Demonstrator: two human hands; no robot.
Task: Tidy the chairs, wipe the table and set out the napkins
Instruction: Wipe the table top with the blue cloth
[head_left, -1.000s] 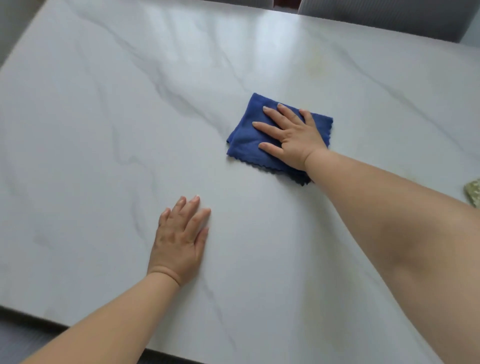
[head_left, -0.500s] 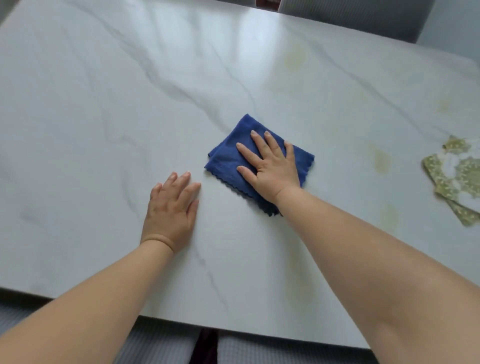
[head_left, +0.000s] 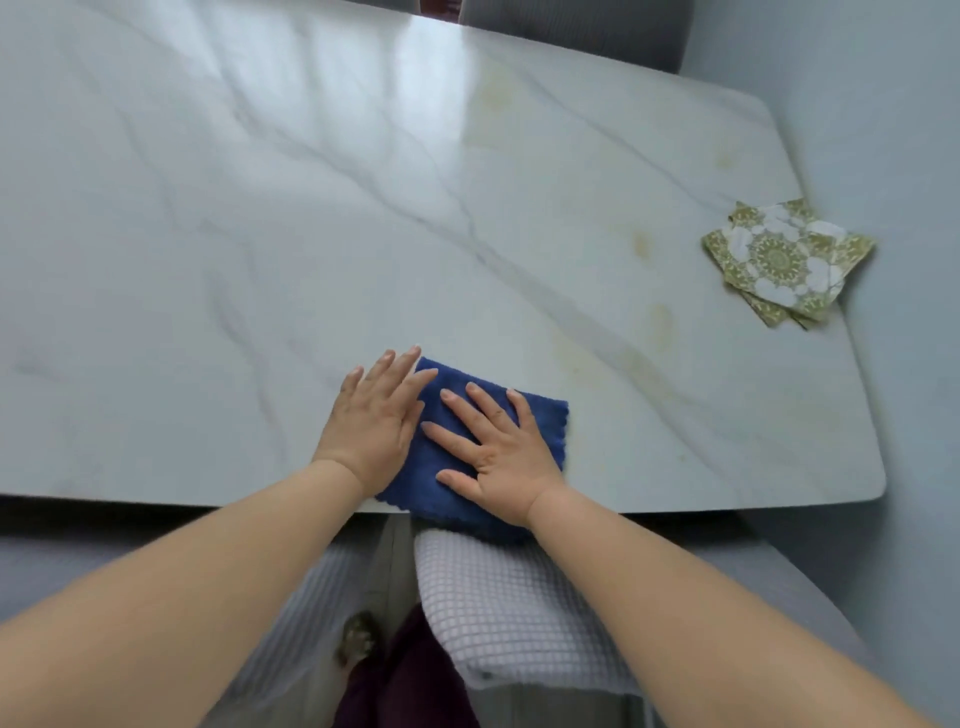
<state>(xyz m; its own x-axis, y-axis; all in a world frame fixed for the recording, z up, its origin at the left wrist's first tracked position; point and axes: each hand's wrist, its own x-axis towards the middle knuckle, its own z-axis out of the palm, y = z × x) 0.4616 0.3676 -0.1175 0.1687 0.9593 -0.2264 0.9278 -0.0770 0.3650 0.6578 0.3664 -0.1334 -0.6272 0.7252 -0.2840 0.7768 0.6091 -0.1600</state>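
Observation:
A folded blue cloth (head_left: 441, 447) lies at the near edge of the white marble table (head_left: 260, 234), its near side hanging a little over the rim. My right hand (head_left: 493, 447) presses flat on the cloth with fingers spread. My left hand (head_left: 376, 415) lies flat on the table just left of it, fingertips overlapping the cloth's left edge. A small stack of green and white patterned napkins (head_left: 787, 260) sits near the table's right edge. Faint yellowish stains (head_left: 660, 317) mark the marble between the cloth and the napkins.
Two grey checked chair backs (head_left: 509, 597) stand close under the near table edge below my arms. Another grey chair (head_left: 571, 26) is at the far side. A pale wall (head_left: 909, 156) runs along the right.
My right hand dragged the cloth toward me from the table's middle to the near edge. My left hand now touches the cloth's side. The view tilted down, showing the chairs.

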